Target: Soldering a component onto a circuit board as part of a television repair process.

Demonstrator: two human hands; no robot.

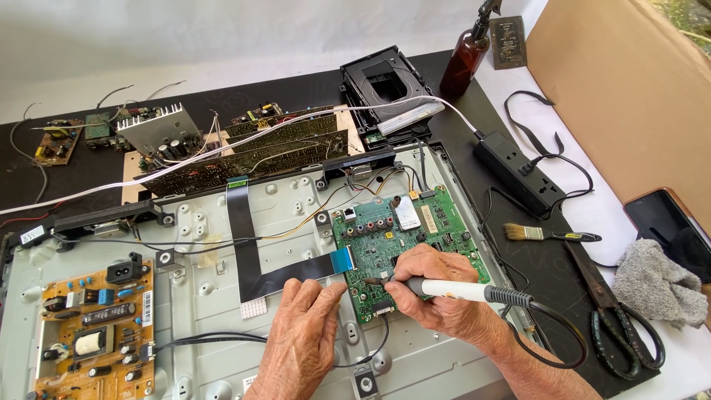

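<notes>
Right hand (437,292) in a clenched pen-style grip around a white soldering iron (452,290), its tip touching the lower left part of the green circuit board (437,222); the iron's dark cord (552,333) loops off toward 4 o'clock. Left hand (304,333) released, palm down and fingers flat on the grey metal back panel (215,296), fingertips just at the green board's lower left corner, holding nothing; right hand sits at 3 o'clock of it, the two nearly touching. A black flat ribbon cable (248,252) runs from the green board's left edge toward 9 o'clock, then turns up toward 12; an orange power board (92,333) lies at 9 o'clock of the left hand. Beyond the panel at 12 o'clock, brown circuit boards (281,144) and a black plastic frame (385,85) rest on the dark table (548,267). At 3 o'clock of the right hand: small brush (544,235), black scissors (615,318), grey cloth (659,285); a black power strip (515,172) at 2 o'clock, a brown spray bottle (466,55) further up.
</notes>
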